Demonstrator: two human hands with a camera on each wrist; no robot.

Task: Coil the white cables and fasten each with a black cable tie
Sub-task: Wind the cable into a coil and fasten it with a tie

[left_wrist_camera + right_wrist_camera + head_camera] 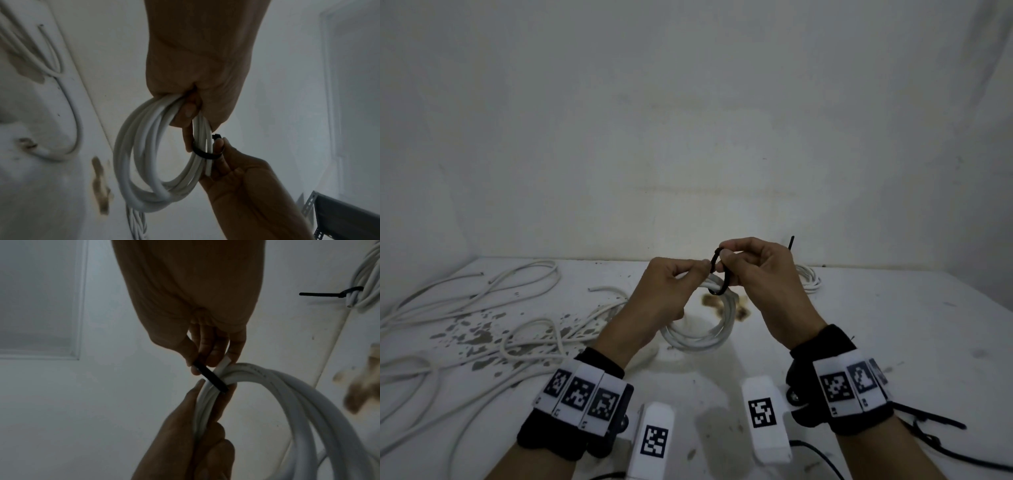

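A coil of white cable hangs over the table's middle, held up at its top by my left hand, whose fingers curl round the bundled strands. A black cable tie loops round the strands beside that grip. My right hand pinches the tie between thumb and fingers. The left wrist view shows the tie wrapped round the strands, and the right wrist view shows its strap crossing them. The tie's head is mostly hidden by fingers.
Loose white cables sprawl over the left of the stained white table. A coil with a black tie on it lies at the back right, behind my right hand. More black ties lie by my right wrist.
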